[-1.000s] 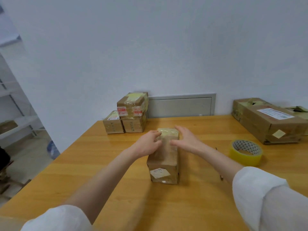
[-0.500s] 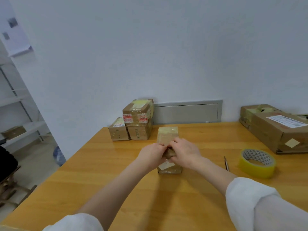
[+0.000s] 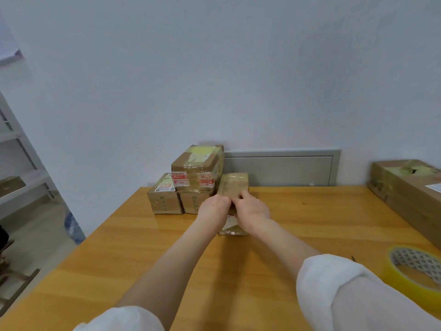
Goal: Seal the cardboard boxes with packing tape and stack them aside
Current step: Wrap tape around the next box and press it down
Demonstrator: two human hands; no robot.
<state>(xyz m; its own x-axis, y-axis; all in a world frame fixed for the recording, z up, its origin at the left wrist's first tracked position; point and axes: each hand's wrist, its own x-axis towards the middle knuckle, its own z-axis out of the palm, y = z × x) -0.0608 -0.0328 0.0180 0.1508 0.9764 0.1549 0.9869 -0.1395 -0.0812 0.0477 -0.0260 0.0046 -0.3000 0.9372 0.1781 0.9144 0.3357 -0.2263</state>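
A small taped cardboard box [image 3: 233, 185] lies lengthwise on the wooden table [image 3: 310, 216], its far end next to the stack. My left hand [image 3: 213, 207] and my right hand [image 3: 253, 209] both clasp its near half, fingers curled over the top. Its near face with a white label shows below my hands. To the left stands a stack of three sealed boxes [image 3: 191, 182], one on top of two. A roll of yellow packing tape [image 3: 412, 271] lies at the right edge.
A long cardboard box [image 3: 410, 187] with a white label lies at the back right. A grey wall panel [image 3: 281, 168] sits behind the table. Metal shelving [image 3: 14, 163] stands to the left, beyond the table's edge.
The box has slid away from me towards the stack, with both hands shifting from its far top to its near half. The camera tilted up.
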